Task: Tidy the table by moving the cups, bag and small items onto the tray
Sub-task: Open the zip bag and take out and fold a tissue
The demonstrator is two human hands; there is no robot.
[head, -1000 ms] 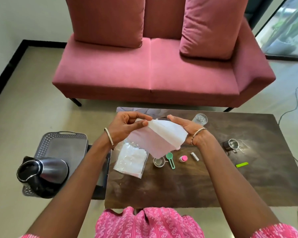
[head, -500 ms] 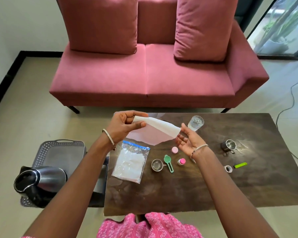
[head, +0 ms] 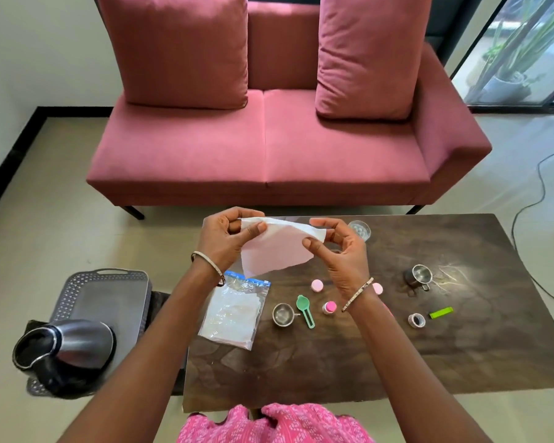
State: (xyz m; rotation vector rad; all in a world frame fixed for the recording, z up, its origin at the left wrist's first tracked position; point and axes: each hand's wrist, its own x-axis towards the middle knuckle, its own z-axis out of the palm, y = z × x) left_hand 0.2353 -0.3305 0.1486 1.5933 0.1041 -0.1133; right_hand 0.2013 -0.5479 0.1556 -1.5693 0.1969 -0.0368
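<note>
The left hand [head: 223, 239] and right hand [head: 341, 254] pinch the top corners of a white tissue [head: 275, 251] above the table [head: 333, 362], where bag [head: 234, 311] and steel cups [head: 283, 314] lie; folding seems in hand, then carrying it to the tray [head: 109, 295] beside the table.

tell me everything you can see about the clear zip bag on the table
The zip bag is clear, crinkled plastic with a blue seal strip along its far end. Something white and flat shows inside. It lies flat on the dark wooden table near its left edge, slightly skewed. Neither hand holds it: the left hand and right hand pinch a white sheet above it. A small steel cup stands to its right, apart.
</note>
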